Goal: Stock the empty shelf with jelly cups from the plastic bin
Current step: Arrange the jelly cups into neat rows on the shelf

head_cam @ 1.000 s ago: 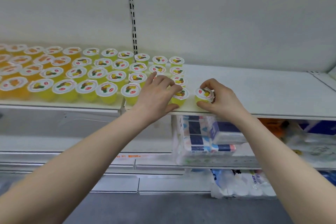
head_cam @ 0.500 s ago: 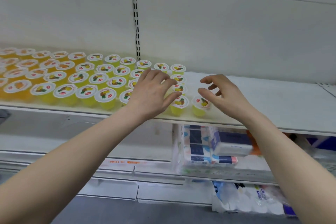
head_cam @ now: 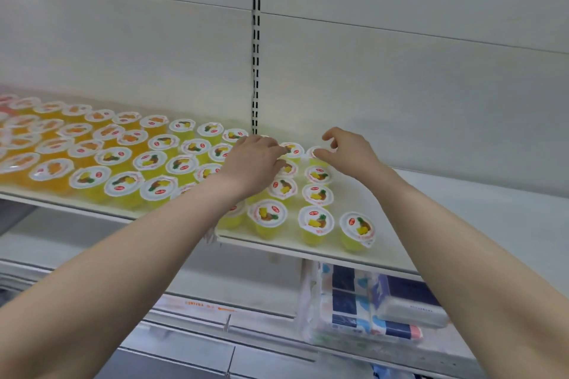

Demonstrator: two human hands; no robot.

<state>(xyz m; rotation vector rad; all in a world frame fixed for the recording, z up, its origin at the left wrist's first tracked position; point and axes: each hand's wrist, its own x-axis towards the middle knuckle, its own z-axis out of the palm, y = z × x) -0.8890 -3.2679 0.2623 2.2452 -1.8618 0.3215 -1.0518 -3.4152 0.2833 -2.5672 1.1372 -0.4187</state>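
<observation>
While both arms reach over the shelf point(head_cam: 477, 203), the left hand point(head_cam: 255, 163) lies just below the slotted upright point(head_cam: 255, 71), its fingers stretched out flat over the yellow jelly cups point(head_cam: 317, 195) there. Right of the upright, the right hand point(head_cam: 348, 152) hovers with fingers loosely curled and apart (gripping nothing), thumb tip touching the rearmost cup point(head_cam: 315, 152). Orange cups point(head_cam: 52, 169) fill the rows far left of the upright. Tissue packs point(head_cam: 400, 304) sit below and right of it.

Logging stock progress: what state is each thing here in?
Yellow jelly cups: sealed, upright, in rows.
Orange jelly cups: sealed, upright, far left.
Shelf: stocked from its left.
Left hand: palm down over cups, gripping none.
Right hand: loosely curled, thumb at back cup.
Tissue packs: wrapped, below shelf.
</observation>
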